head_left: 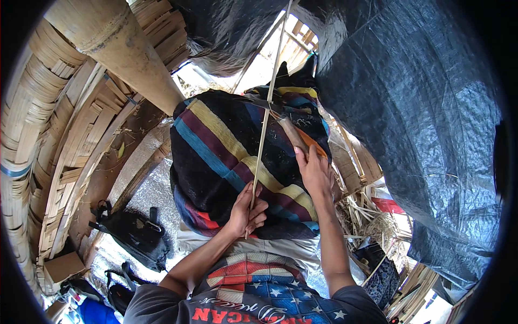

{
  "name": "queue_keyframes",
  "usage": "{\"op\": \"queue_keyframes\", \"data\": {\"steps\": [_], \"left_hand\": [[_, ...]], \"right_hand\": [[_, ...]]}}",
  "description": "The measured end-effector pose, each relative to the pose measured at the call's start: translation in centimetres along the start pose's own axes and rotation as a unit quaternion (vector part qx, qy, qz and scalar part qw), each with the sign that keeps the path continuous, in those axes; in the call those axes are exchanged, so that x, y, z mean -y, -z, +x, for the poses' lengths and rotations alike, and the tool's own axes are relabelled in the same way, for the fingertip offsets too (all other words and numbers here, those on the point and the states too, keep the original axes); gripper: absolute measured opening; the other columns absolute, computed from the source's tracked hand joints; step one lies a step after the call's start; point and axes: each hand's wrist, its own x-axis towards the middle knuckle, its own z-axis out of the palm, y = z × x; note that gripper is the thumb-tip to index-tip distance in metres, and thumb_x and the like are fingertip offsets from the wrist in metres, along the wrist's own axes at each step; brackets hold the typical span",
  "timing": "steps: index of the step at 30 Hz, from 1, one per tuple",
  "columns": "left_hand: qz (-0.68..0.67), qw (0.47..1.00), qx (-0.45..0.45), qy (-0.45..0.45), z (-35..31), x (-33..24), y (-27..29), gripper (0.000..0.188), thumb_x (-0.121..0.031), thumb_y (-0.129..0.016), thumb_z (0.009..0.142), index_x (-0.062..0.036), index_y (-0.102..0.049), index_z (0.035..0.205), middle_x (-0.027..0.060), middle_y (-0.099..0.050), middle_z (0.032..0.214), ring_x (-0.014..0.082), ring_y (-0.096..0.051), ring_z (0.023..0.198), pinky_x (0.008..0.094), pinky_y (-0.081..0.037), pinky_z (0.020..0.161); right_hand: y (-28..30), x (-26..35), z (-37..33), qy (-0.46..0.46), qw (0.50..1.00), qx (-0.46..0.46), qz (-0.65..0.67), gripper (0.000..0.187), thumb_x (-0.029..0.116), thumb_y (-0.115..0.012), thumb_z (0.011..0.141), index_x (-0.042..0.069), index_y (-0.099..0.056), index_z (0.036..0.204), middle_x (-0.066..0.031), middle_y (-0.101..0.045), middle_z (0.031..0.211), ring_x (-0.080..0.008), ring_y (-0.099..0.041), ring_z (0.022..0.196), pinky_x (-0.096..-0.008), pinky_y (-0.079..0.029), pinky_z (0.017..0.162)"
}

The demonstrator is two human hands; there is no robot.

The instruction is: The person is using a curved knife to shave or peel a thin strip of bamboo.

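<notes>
My left hand (248,211) is closed round the near end of a long, thin bamboo strip (263,141), which runs away from me past the top edge. In my right hand (315,171) is a knife (292,133) with a thick wooden handle. Its far end meets the strip; the blade is small and hard to make out there. Over my lap lies a striped cloth (216,146) in black, yellow, maroon and blue, beneath both hands. Something orange (318,147) shows beside the handle, partly hidden by my right hand.
A thick bamboo pole (127,51) slants in at the upper left, before woven bamboo walling (40,124). Dark plastic sheeting (415,108) hangs on the right. A black mesh bag (137,232) lies at left, and bamboo shavings (380,221) litter the right side.
</notes>
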Motion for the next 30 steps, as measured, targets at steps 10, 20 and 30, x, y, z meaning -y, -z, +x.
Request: {"op": "queue_keyframes", "data": {"steps": [10,20,30], "left_hand": [[-0.027,0.999,-0.019,0.002,0.1,0.0,-0.2,0.026,-0.045,-0.032,0.114,-0.0222,-0.044,0.109,-0.0039,-0.032,0.054,0.0064,-0.02,0.033,0.0236,-0.016,0.032],[-0.023,0.999,-0.039,0.016,0.1,-0.3,-0.7,0.022,-0.038,-0.028,0.114,-0.0222,-0.041,0.105,-0.0033,-0.03,0.056,0.0075,-0.02,0.034,0.0234,-0.017,0.031],[-0.034,0.998,-0.05,0.017,0.2,0.2,-1.4,0.022,-0.037,-0.028,0.114,-0.0218,-0.041,0.105,-0.0036,-0.03,0.055,0.0076,-0.019,0.033,0.0232,-0.018,0.031]], "right_hand": [[-4.1,-0.7,1.0,0.007,0.995,-0.096,-0.037,0.062,0.062,-0.054,0.1,0.007,-0.066,0.125,-0.0235,-0.074,0.086,-0.0459,-0.073,0.083,-0.0561,-0.058,0.07],[-5.0,-0.1,0.9,-0.012,0.994,-0.1,-0.044,0.061,0.066,-0.051,0.1,0.01,-0.063,0.123,-0.0222,-0.074,0.082,-0.0445,-0.074,0.078,-0.0536,-0.058,0.065],[-2.9,1.5,0.4,-0.064,0.998,-0.002,-0.005,0.059,0.061,-0.048,0.103,0.008,-0.059,0.126,-0.0305,-0.072,0.096,-0.0496,-0.071,0.09,-0.0587,-0.056,0.077]]}}
